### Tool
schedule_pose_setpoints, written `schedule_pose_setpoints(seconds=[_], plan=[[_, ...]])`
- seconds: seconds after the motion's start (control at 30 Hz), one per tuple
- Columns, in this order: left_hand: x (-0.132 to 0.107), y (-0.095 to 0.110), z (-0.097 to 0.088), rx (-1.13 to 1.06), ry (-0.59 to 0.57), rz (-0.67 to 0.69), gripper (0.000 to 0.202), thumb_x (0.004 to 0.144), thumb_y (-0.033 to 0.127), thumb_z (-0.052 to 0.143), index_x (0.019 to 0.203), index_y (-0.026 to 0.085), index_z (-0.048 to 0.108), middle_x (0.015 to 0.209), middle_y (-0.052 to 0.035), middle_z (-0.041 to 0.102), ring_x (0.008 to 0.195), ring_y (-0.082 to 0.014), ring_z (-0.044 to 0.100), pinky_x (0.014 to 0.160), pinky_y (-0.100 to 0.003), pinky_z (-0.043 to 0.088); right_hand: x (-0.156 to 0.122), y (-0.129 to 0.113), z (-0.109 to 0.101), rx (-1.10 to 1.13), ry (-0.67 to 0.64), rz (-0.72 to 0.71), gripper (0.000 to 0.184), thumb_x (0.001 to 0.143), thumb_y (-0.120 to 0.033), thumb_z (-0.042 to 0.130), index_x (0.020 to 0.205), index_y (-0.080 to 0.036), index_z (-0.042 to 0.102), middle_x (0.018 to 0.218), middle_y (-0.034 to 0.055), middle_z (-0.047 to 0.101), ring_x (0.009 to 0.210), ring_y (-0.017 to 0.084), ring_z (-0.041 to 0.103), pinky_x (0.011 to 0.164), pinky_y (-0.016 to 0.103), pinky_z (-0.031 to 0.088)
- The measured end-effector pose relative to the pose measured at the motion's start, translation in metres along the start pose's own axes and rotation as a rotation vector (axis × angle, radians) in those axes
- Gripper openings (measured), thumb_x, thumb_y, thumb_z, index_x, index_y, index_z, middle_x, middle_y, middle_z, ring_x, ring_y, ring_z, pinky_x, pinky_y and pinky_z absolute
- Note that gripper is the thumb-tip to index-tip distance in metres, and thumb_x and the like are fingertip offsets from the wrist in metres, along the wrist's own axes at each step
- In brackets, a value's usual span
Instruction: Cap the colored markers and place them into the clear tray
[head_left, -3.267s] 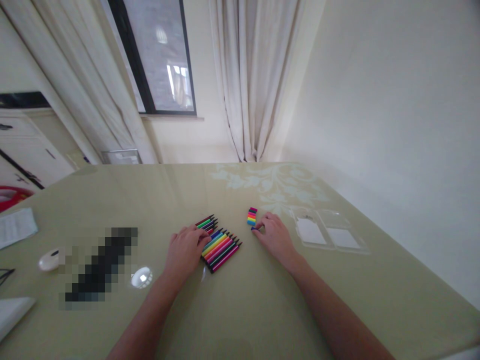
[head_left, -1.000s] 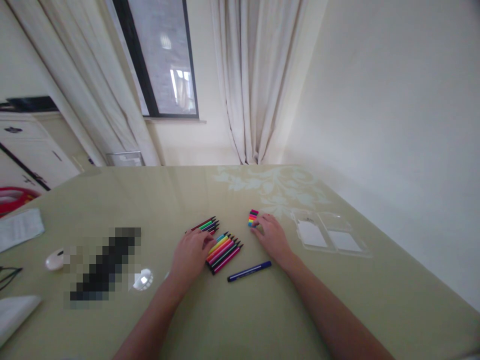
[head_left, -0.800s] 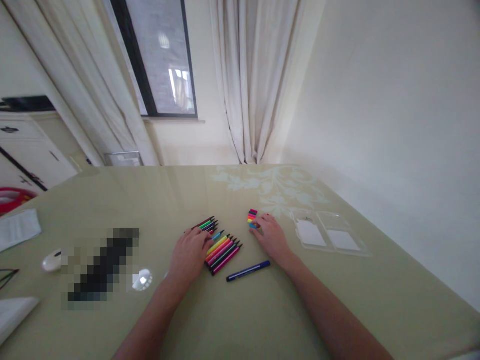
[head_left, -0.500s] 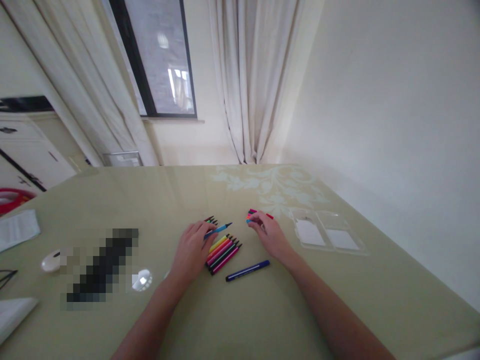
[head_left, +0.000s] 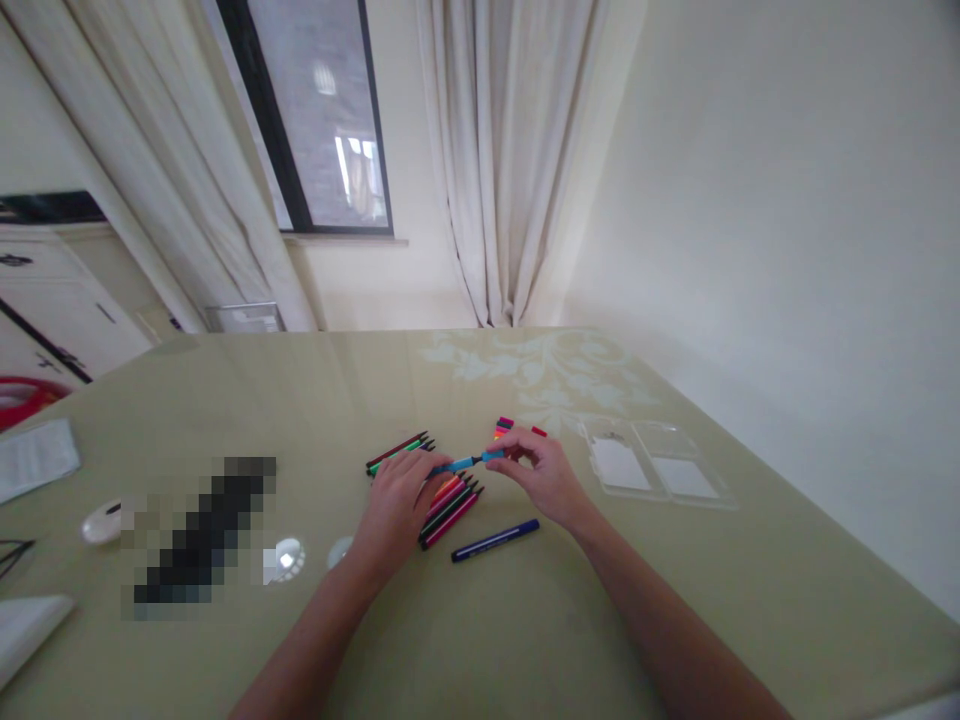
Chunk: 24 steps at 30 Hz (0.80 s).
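A light blue marker (head_left: 459, 464) is held level above a row of coloured markers (head_left: 444, 500) on the olive table (head_left: 480, 620). My left hand (head_left: 395, 505) is closed on its rear end. My right hand (head_left: 543, 476) pinches a light blue cap (head_left: 493, 456) at the marker's tip. Behind my right hand lies a small stack of coloured caps (head_left: 503, 428), partly hidden. A capped dark blue marker (head_left: 495, 540) lies apart, nearer to me. Three more markers (head_left: 395, 453) lie at the far end of the row.
A clear plastic case (head_left: 651, 468) lies open to the right of my right hand. At the left are a blurred dark object (head_left: 199, 535), a white mouse (head_left: 101, 522), a paper sheet (head_left: 34, 455) and two round glares on the tabletop. The wall runs along the table's right edge.
The dark blue marker got capped and was laid down near me. My left hand then lifted the light blue marker from the row, and my right hand brought a blue cap to its tip.
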<state>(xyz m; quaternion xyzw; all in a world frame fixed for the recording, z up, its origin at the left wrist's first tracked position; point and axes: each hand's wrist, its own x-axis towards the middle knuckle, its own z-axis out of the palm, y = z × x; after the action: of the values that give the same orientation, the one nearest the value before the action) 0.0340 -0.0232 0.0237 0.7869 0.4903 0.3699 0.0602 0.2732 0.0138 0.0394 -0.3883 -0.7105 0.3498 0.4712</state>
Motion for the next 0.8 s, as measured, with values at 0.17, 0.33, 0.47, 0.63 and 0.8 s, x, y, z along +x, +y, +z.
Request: schedule_pose_setpoints(seconds=[0.17,0.33,0.47,0.63,0.8], plan=[[-0.003,0.004,0.003,-0.049,-0.001,0.003,0.024,0.106,0.034,0.050,0.111,0.025,0.072,0.104,-0.0040,0.075,0.098,-0.0228,0.068,0.089,-0.036,0.050,-0.002,-0.002,0.000,-0.038,-0.021,-0.047,0.025,0.085,-0.046,0.081,0.093,-0.022,0.081,0.081,0.0025,0.075,0.072,0.016,0.063,0.070,0.029,0.051],[-0.004,0.007,0.003,-0.141,-0.013,-0.026,0.026,0.106,0.035,0.051,0.112,0.024,0.074,0.104,-0.0039,0.075,0.097,-0.0202,0.069,0.087,-0.032,0.052,-0.003,0.000,0.000,-0.045,-0.027,-0.033,0.022,0.084,-0.045,0.082,0.091,-0.023,0.082,0.080,0.0021,0.077,0.075,0.017,0.067,0.073,0.030,0.053],[-0.003,0.009,0.003,-0.184,-0.017,-0.039,0.026,0.106,0.035,0.051,0.110,0.023,0.074,0.100,-0.0032,0.075,0.091,-0.0183,0.070,0.082,-0.030,0.053,-0.004,0.001,0.002,-0.019,-0.032,-0.026,0.021,0.084,-0.043,0.082,0.088,-0.023,0.082,0.081,0.0028,0.077,0.075,0.017,0.068,0.073,0.030,0.053],[-0.004,0.020,0.007,-0.131,-0.015,-0.021,0.023,0.104,0.036,0.054,0.110,0.023,0.072,0.101,-0.0036,0.076,0.092,-0.0197,0.070,0.083,-0.032,0.052,0.000,0.006,-0.004,0.045,-0.050,0.073,0.028,0.085,-0.048,0.079,0.091,-0.021,0.080,0.081,0.0039,0.077,0.075,0.019,0.069,0.071,0.030,0.053],[-0.011,0.043,0.015,-0.016,-0.174,0.151,0.010,0.097,0.030,0.062,0.098,0.023,0.070,0.094,-0.0038,0.073,0.091,-0.0227,0.065,0.088,-0.039,0.049,0.005,0.021,-0.019,-0.194,0.158,0.116,0.028,0.099,-0.042,0.060,0.098,-0.020,0.077,0.091,0.0061,0.077,0.083,0.021,0.070,0.078,0.032,0.053]])
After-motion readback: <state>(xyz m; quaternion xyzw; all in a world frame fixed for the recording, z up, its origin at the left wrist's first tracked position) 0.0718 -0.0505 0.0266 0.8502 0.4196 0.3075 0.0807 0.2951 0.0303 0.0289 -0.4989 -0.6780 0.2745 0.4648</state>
